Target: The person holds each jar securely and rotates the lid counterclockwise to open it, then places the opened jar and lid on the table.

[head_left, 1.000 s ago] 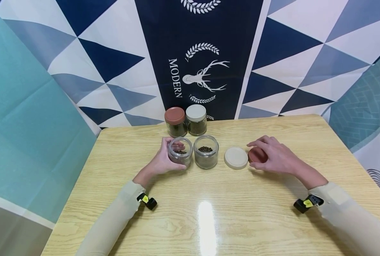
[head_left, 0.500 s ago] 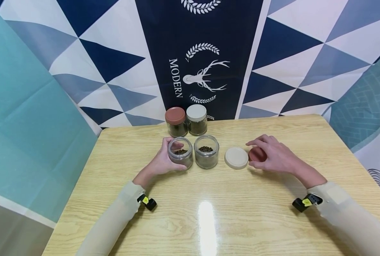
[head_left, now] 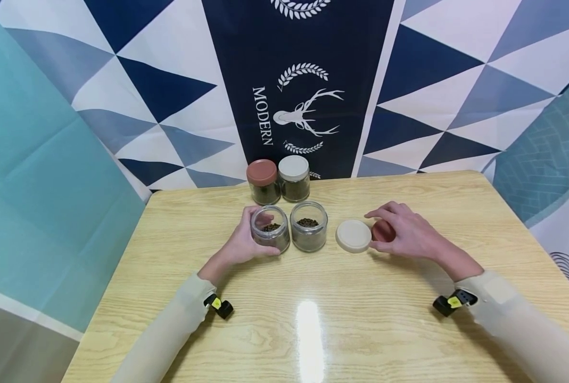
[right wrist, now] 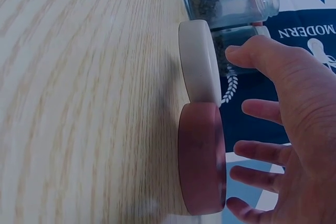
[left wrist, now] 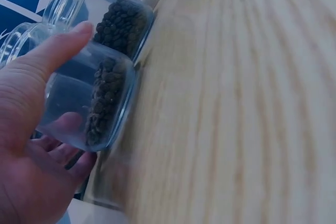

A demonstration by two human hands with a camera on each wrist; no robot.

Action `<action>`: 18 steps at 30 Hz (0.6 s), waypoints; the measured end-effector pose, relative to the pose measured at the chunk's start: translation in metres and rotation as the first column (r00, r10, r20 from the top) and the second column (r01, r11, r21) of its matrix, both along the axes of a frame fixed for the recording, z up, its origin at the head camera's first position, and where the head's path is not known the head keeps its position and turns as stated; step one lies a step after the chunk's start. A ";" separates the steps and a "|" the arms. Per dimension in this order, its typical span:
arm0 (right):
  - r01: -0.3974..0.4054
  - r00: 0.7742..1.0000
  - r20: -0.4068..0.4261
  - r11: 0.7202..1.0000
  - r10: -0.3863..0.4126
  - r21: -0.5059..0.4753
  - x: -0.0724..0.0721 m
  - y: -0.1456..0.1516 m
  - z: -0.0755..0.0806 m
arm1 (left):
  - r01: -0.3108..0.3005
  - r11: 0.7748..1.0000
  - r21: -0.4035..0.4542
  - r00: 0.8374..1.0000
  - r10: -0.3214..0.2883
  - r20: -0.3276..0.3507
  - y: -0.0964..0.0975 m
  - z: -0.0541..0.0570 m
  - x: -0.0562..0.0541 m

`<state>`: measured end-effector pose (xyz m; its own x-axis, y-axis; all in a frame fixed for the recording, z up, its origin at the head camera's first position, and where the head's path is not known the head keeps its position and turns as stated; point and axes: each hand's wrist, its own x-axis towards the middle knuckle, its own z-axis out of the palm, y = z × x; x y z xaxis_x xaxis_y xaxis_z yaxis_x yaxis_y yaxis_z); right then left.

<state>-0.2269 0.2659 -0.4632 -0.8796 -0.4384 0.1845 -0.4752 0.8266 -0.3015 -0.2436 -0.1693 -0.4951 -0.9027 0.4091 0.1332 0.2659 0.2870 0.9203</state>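
My left hand point(head_left: 244, 237) grips an open glass jar point(head_left: 277, 242) from its left side, thumb across the front and fingers behind. Dark coffee-like beans point(left wrist: 105, 98) fill its lower part in the left wrist view. Against its right side stands a second open glass jar point(head_left: 309, 242), also partly filled with beans. Over the red-brown lid point(head_left: 382, 232) hovers my right hand point(head_left: 411, 231), its fingers spread. In the right wrist view the fingertips point(right wrist: 241, 174) are apart from that lid. A cream lid point(head_left: 353, 235) lies flat, touching the red-brown one.
Two closed jars stand at the back edge by the patterned wall cloth: a red-lidded jar point(head_left: 264, 183) and a white-lidded jar point(head_left: 294, 181). The wooden table point(head_left: 246, 330) spreads toward me. Teal cloth point(head_left: 49, 202) hangs on the left.
My right hand has shifted slightly left over the lids, toward the cream one. The left hand and its jar stay in about the same place.
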 end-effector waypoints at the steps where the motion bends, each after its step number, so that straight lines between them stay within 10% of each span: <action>1: 0.001 1.000 -0.001 1.000 -0.001 -0.002 0.000 -0.001 0.000 | -0.003 1.000 -0.001 1.000 0.003 -0.002 0.000 0.000 0.000; 9: 0.005 1.000 -0.007 1.000 -0.005 0.005 0.000 -0.001 0.003 | -0.040 0.999 -0.013 0.998 0.040 -0.039 -0.004 0.009 0.003; 18: -0.009 0.999 -0.035 1.000 0.009 0.013 -0.001 0.001 0.011 | -0.050 0.995 -0.085 0.970 0.028 -0.242 -0.011 0.027 0.007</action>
